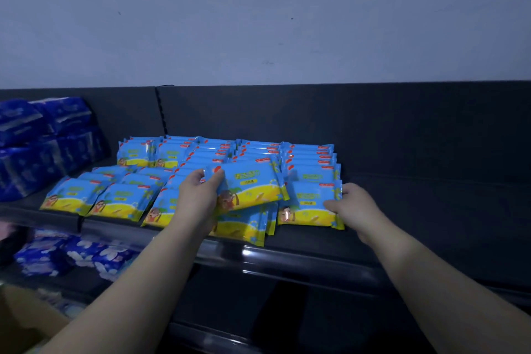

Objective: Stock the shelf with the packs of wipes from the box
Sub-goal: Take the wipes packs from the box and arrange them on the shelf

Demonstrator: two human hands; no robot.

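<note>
Several blue and yellow packs of wipes lie in rows on the dark shelf. My left hand grips one pack by its left end and holds it tilted just above the front middle row. My right hand holds the right edge of the front pack in the rightmost row, thumb on its face. A corner of the brown cardboard box shows at the bottom left.
Dark blue packages are stacked at the shelf's left end. More blue and white packs lie on the lower shelf at left. The shelf's right part is bare dark surface, with a dark back panel behind and a pale wall above.
</note>
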